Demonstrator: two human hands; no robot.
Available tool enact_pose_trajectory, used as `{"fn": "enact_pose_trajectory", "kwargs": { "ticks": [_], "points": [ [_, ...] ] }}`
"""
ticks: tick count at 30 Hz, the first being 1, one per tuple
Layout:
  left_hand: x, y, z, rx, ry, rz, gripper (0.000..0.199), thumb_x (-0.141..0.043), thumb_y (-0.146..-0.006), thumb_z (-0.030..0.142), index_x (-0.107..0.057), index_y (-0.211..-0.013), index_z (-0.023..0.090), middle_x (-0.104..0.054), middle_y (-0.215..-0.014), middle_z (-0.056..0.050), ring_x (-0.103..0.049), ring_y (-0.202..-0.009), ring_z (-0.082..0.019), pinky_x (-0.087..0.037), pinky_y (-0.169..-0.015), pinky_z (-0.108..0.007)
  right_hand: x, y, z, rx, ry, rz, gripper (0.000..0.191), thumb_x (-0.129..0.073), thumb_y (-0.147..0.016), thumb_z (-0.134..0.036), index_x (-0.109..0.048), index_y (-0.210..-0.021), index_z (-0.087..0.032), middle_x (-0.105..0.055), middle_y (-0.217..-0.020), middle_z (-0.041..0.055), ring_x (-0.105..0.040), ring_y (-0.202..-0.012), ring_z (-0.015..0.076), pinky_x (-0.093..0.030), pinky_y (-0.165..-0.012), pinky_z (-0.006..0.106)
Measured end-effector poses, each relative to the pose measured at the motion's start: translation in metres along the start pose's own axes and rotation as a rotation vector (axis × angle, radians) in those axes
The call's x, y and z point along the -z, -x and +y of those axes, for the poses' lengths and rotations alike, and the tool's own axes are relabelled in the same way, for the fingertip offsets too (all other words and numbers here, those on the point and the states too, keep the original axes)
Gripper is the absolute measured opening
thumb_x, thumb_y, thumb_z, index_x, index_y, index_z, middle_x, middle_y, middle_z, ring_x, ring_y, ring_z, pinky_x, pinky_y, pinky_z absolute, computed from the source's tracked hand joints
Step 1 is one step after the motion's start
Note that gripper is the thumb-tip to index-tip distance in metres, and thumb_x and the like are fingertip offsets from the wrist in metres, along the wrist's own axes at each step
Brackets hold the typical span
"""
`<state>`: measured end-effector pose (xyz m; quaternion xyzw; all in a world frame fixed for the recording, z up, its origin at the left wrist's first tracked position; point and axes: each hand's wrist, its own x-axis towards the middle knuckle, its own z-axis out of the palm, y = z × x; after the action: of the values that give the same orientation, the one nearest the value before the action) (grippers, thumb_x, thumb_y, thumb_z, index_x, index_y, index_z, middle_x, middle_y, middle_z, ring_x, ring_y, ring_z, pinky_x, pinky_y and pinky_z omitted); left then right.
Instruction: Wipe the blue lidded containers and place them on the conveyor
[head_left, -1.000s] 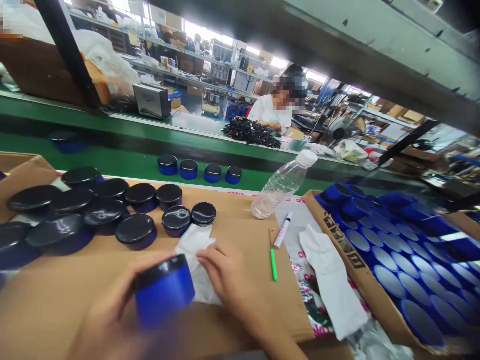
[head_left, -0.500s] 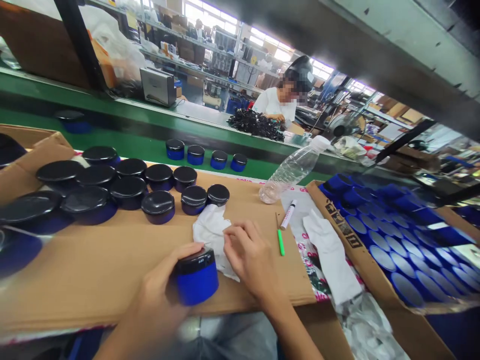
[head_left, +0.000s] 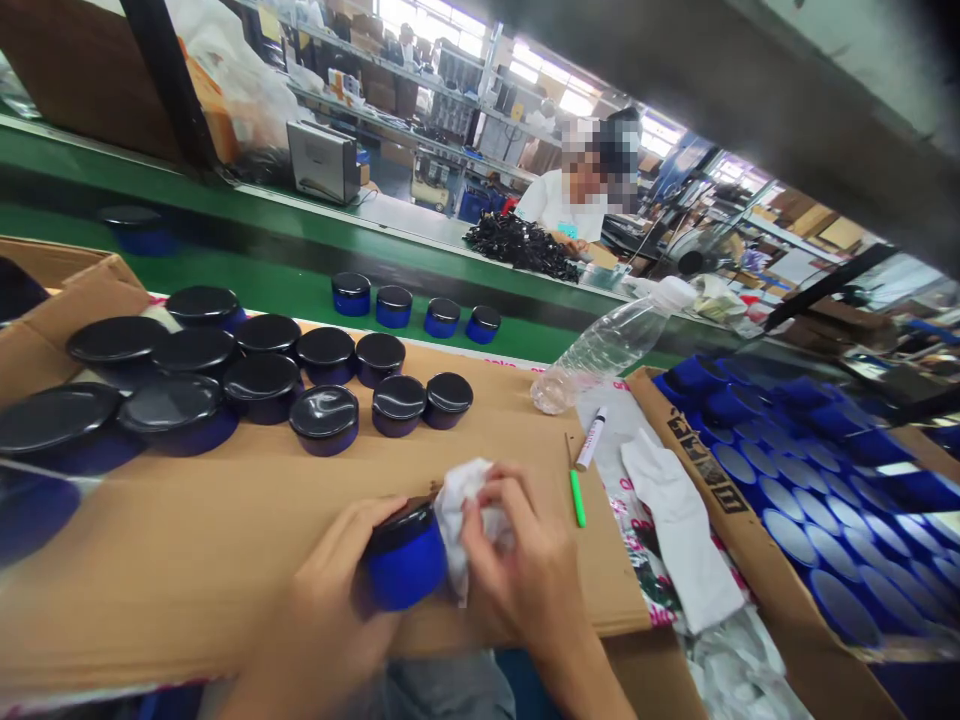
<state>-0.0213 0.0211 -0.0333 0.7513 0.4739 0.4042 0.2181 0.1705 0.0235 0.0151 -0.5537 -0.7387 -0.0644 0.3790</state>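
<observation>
A blue jar with a black lid (head_left: pixel 406 565) is gripped by my left hand (head_left: pixel 337 570), whose fingers wrap round its left side and top edge. My right hand (head_left: pixel 525 550) pinches a crumpled white cloth (head_left: pixel 459 500) against the right side of that jar. Both hands are above the brown cardboard sheet (head_left: pixel 225 540). Behind and left of them stand several black-lidded jars (head_left: pixel 325 418). To the right lie a green-handled tool (head_left: pixel 577 498) and a white marker (head_left: pixel 592 438).
A clear plastic bottle (head_left: pixel 607 345) leans at the cardboard's back edge. Right of it, a carton (head_left: pixel 701 460) holds many blue jars (head_left: pixel 810 510), with white cloth (head_left: pixel 679 530) beside it. Small jars (head_left: pixel 394 307) stand on the green belt (head_left: pixel 285 270). A person (head_left: pixel 570 200) sits across.
My right hand has picked up the white cloth from the cardboard and brought it against the jar. The jar has tilted slightly in my left hand, and the view has shifted a little.
</observation>
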Motion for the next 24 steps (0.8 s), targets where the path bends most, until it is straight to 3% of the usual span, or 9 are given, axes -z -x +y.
{"fn": "enact_pose_trajectory", "kwargs": {
  "ticks": [5,11,14,16,21,24],
  "points": [
    [-0.002,0.001,0.007,-0.015,-0.102,0.039,0.048,-0.045,-0.082,0.011,-0.049,-0.124,0.033,-0.069,-0.099,0.004,-0.073,-0.087,-0.014,-0.060,-0.079,-0.019,-0.015,0.006,-0.033,0.121,-0.276,0.048,0.009,-0.060,-0.097,-0.026,-0.063,-0.088,-0.023,-0.066,-0.084,-0.0003,-0.064,-0.081,0.0147,-0.056,-0.079,0.029],
    [-0.008,0.001,0.004,0.042,-0.171,0.009,0.056,-0.055,-0.080,0.017,-0.049,-0.134,0.030,-0.067,-0.104,-0.001,-0.074,-0.084,-0.018,-0.061,-0.067,-0.023,-0.033,0.010,-0.033,-0.133,-0.359,0.068,0.009,-0.055,-0.101,-0.019,-0.063,-0.096,-0.021,-0.058,-0.084,0.0028,-0.061,-0.073,0.0140,-0.054,-0.063,0.024],
    [-0.010,-0.001,0.000,0.002,-0.167,0.034,0.048,-0.049,-0.081,0.014,-0.051,-0.127,0.030,-0.069,-0.099,-0.002,-0.074,-0.079,-0.020,-0.061,-0.065,-0.027,-0.041,0.017,-0.036,-0.068,-0.347,0.119,0.019,-0.055,-0.101,-0.032,-0.066,-0.087,-0.026,-0.057,-0.083,0.0023,-0.058,-0.076,0.0182,-0.050,-0.069,0.033],
    [-0.009,-0.004,0.001,0.001,-0.166,0.037,0.043,-0.049,-0.082,0.015,-0.052,-0.123,0.030,-0.069,-0.096,-0.002,-0.074,-0.078,-0.021,-0.060,-0.066,-0.029,-0.044,0.019,-0.036,-0.108,-0.350,0.120,0.020,-0.057,-0.101,-0.035,-0.068,-0.086,-0.028,-0.056,-0.086,0.0024,-0.057,-0.079,0.0191,-0.049,-0.074,0.035],
    [-0.007,-0.007,0.013,0.115,-0.194,-0.010,0.052,-0.059,-0.081,0.021,-0.053,-0.131,0.033,-0.068,-0.100,0.000,-0.075,-0.083,-0.020,-0.063,-0.067,-0.028,-0.036,0.017,-0.031,-0.336,-0.421,0.050,0.012,-0.051,-0.103,-0.022,-0.060,-0.097,-0.026,-0.059,-0.085,0.0009,-0.063,-0.073,0.0146,-0.053,-0.063,0.024],
    [-0.006,-0.004,0.016,0.103,-0.210,0.006,0.051,-0.054,-0.081,0.017,-0.057,-0.130,0.032,-0.069,-0.100,-0.002,-0.075,-0.079,-0.020,-0.063,-0.065,-0.027,-0.035,0.024,-0.041,-0.299,-0.427,0.070,0.012,-0.056,-0.101,-0.026,-0.063,-0.092,-0.028,-0.056,-0.085,0.0012,-0.061,-0.079,0.0183,-0.053,-0.078,0.033]
  ]
}}
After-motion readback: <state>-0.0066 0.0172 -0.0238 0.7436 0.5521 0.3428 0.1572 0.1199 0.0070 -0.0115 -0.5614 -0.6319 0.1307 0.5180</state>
